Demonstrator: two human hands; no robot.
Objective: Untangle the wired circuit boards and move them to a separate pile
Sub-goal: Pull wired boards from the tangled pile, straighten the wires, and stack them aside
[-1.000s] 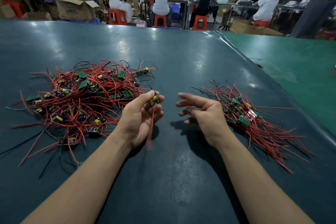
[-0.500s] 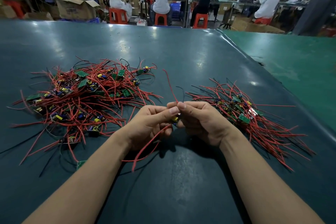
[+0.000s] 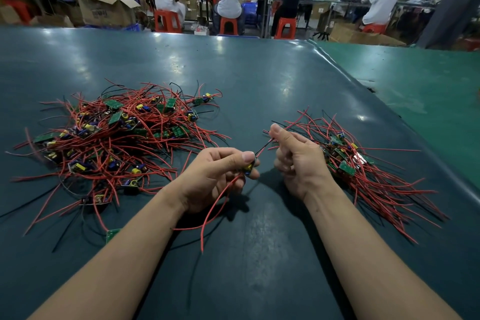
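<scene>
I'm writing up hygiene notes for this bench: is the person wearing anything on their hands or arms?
No. The left hand and right hand are bare, without gloves, rings or a watch. Both forearms are uncovered right to the bottom edge of the picture, with no sleeve or wristband in view.

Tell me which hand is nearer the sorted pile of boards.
Right. The right hand sits at the left edge of the sorted pile; the left hand is farther left, holding a board.

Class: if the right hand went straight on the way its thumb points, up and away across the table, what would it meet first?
Probably the far wire ends of the sorted pile, which fan out just past the right hand; depth is unclear, so it might pass over them onto bare table.
</scene>
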